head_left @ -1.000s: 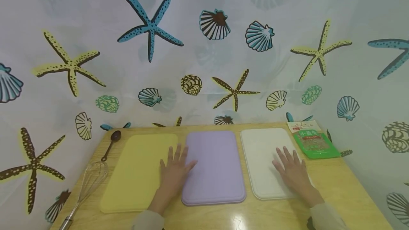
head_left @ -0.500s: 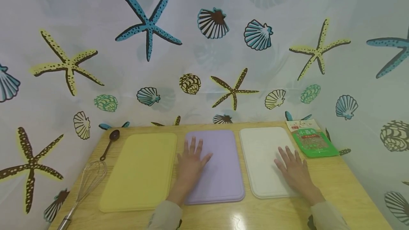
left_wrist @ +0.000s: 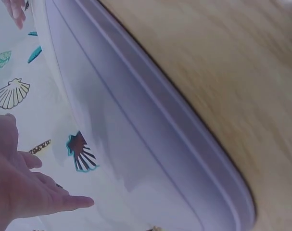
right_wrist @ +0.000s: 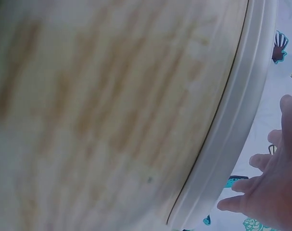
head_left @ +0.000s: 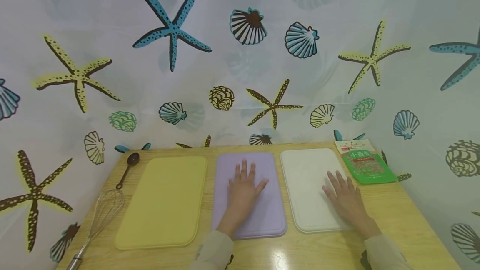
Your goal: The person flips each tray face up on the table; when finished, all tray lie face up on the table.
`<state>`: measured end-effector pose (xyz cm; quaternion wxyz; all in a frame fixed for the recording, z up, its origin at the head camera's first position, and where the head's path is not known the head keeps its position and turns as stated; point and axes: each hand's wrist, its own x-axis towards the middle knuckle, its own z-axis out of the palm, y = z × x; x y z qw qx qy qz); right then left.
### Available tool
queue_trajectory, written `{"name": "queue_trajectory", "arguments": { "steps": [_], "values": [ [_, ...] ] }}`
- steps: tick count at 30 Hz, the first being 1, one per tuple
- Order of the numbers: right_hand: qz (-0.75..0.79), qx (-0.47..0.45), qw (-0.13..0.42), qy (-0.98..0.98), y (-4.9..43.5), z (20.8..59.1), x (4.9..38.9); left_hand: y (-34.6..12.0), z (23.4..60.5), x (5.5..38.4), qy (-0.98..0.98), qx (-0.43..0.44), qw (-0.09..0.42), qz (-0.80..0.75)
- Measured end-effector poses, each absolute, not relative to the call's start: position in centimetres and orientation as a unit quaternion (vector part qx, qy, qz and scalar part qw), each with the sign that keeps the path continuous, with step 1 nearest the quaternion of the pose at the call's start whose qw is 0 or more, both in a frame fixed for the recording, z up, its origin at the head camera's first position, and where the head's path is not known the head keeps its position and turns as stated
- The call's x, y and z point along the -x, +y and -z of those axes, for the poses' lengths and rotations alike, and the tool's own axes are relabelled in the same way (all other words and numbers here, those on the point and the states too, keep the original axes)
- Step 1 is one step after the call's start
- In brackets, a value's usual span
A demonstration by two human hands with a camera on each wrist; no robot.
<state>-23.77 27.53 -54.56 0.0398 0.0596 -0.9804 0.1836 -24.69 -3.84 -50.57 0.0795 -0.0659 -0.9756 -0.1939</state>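
Head view: three boards side by side on the table: yellow board, purple board, white board. Left hand has shifted across from the yellow board's edge to over the purple board, fingers spread wide, gripping nothing. Right hand stays about where it was, over the white board's near right part, fingers apart, also holding nothing. My reading: attention has passed to purple; boards look unmoved. Spoon and whisk lie left of yellow, the whisk's handle cut off below. Green packet lies beyond white's right side.

Left wrist view: purple rim runs diagonally; left hand cut off at the left edge, seen against the curtain. Fingertips top left, probably the right hand's. Contact with the board: cannot tell.

Right wrist view: table blurred, white rim clear, right hand cropped; its contact equally uncertain.
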Motion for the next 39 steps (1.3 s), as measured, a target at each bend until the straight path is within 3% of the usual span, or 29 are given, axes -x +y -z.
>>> {"name": "queue_trajectory", "arguments": {
  "steps": [15, 22, 39],
  "values": [
    [-0.190, -0.061, 0.011, -0.980, 27.9, 54.8, 24.0, 1.1, 52.1, 24.1, -0.946, 0.132, 0.035, 0.295],
    [-0.179, -0.068, 0.029, -0.981, 28.1, 54.5, 24.2, 3.5, 52.0, 23.3, -0.919, 0.135, -0.003, 0.370],
    [-0.218, -0.043, -0.016, -0.975, 29.5, 55.7, 25.6, 7.5, 51.4, 24.0, -0.874, 0.034, -0.068, 0.480]
  ]
}}
